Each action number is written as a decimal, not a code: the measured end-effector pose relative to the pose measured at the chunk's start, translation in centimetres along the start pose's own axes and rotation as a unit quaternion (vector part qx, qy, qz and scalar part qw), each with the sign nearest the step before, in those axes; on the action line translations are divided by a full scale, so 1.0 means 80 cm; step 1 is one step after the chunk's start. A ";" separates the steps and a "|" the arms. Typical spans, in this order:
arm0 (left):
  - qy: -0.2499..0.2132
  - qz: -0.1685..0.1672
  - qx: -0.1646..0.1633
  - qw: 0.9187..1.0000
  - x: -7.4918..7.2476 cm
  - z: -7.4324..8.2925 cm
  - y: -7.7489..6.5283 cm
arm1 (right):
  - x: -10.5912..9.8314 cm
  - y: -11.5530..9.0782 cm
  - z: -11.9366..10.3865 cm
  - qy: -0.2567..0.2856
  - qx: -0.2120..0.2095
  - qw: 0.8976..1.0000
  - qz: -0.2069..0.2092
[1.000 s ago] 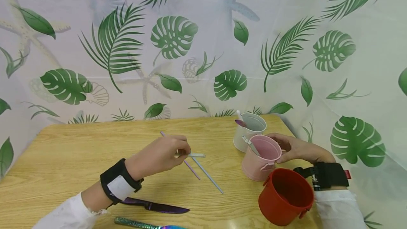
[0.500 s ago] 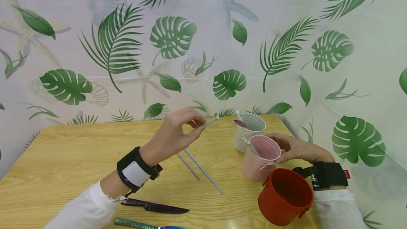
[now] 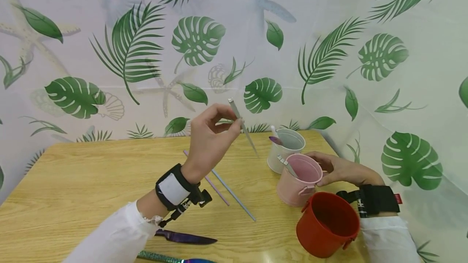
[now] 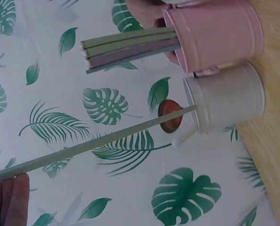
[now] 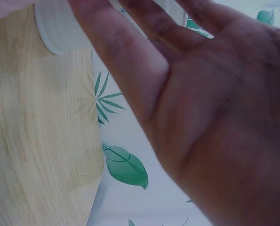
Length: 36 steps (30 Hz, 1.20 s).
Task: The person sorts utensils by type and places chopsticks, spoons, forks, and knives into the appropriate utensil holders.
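Note:
My left hand (image 3: 213,137) pinches a pale green chopstick (image 3: 249,136) above the table, its thin end slanting down to the right. In the left wrist view this chopstick (image 4: 102,141) crosses in front of the white bucket's mouth. My right hand (image 3: 345,169) holds the side of the pink bucket (image 3: 292,190), thumb in front and fingers partly hidden behind. Several chopsticks (image 4: 130,44) stand inside the pink bucket. Behind it is the white bucket (image 3: 274,161), with a spoon (image 4: 170,123) and a white-ended utensil in it. A purple chopstick (image 3: 219,195) and a blue chopstick (image 3: 237,200) lie on the table.
A red bucket (image 3: 314,234) stands in front of the pink one, close to the right forearm. Near the front edge lie a dark purple knife (image 3: 190,238) and a utensil with a glittery green handle (image 3: 161,257). A leaf-patterned cloth (image 3: 197,39) hangs behind the table.
My left hand has risen and moved right with the chopstick, which has turned from nearly level to thin end down. My right hand and the buckets have stayed put.

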<state>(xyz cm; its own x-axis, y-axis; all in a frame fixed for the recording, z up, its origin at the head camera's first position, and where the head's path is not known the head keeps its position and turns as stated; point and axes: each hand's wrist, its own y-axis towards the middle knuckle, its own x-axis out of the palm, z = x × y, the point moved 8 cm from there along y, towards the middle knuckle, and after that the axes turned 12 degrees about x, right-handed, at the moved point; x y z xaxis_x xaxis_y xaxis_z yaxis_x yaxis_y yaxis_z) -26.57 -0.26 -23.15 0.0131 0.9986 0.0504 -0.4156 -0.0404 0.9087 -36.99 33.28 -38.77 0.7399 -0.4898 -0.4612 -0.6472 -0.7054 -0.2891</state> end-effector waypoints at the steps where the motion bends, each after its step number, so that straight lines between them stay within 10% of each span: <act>1: -0.008 0.011 -0.009 1.000 0.001 -0.002 0.000 | 0.000 0.000 0.000 -0.002 0.002 1.000 0.003; 16: -0.100 0.071 -0.060 0.991 0.024 -0.035 -0.014 | 0.001 0.003 0.001 0.002 0.004 1.000 0.001; 36: -0.033 -0.084 -0.108 0.990 0.083 -0.068 -0.066 | 0.001 0.005 0.007 0.008 0.001 1.000 -0.011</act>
<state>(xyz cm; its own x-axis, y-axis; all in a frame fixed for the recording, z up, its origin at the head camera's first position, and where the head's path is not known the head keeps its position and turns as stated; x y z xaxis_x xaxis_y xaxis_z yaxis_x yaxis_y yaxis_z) -29.25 6.78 -29.89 0.1552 0.9861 -0.0600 -0.5870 0.1409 0.7973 -37.32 33.25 -39.41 0.7570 -0.4824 -0.4407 -0.6309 -0.7152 -0.3008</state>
